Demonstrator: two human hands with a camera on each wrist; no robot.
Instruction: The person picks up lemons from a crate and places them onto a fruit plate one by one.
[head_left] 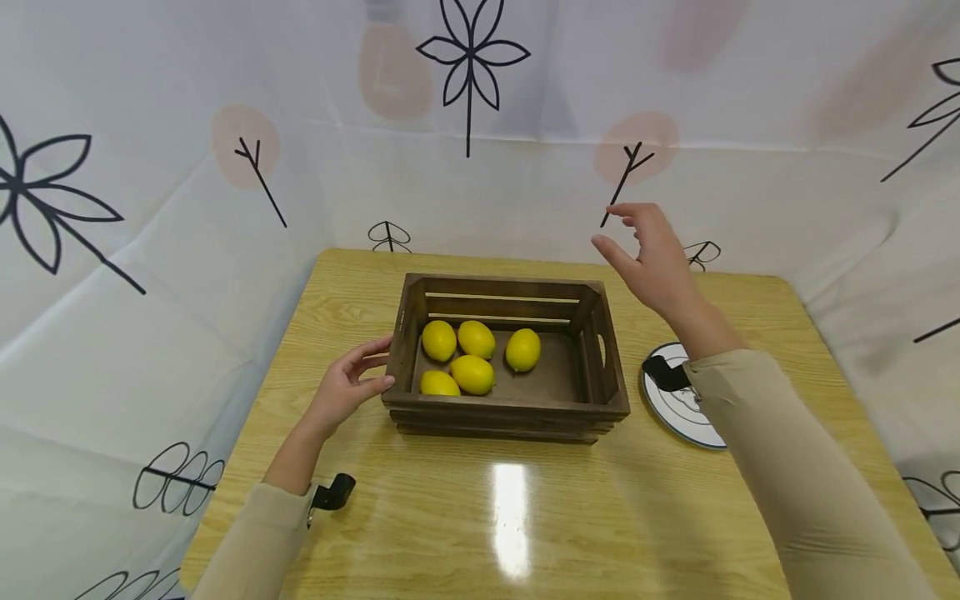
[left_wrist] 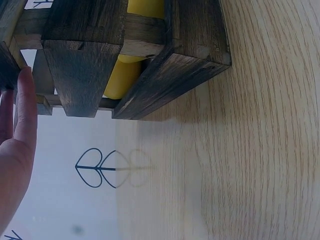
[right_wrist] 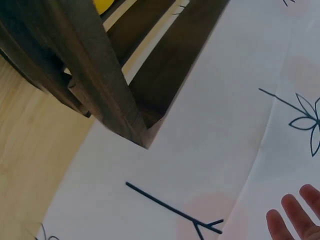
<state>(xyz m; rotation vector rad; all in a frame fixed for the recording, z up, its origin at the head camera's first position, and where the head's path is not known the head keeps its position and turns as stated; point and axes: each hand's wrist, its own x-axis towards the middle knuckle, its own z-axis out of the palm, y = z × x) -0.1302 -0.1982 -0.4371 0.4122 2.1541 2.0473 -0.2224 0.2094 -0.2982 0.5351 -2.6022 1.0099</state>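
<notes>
Tan right sleeve (head_left: 806,483) fills the lower right, with the left sleeve (head_left: 247,542) at the lower left; each cuff carries a black wrist mount, the left (head_left: 334,493) and the right (head_left: 666,374). Their worktop (head_left: 427,521) is pale wood. Slatted and dark, the wooden crate (head_left: 502,412) stands upright on it, close to the back edge and well apart from the right edge. Inside are 5 visible lemons (head_left: 472,375): 4 cluster at the left end, 1 partly hidden by the front wall, and 1 lies apart near the middle. The left hand (head_left: 341,392) touches the crate's left end, thumb at the front corner, fingers extended and not wrapped round it. The right hand (head_left: 656,267) is raised beyond the crate's right end, thumb and fingers spread apart, holding nothing. Near the worktop's right edge lies a plate (head_left: 675,417), partly covered by the right arm. Patterned cloth (head_left: 532,192) hangs behind the back edge.
</notes>
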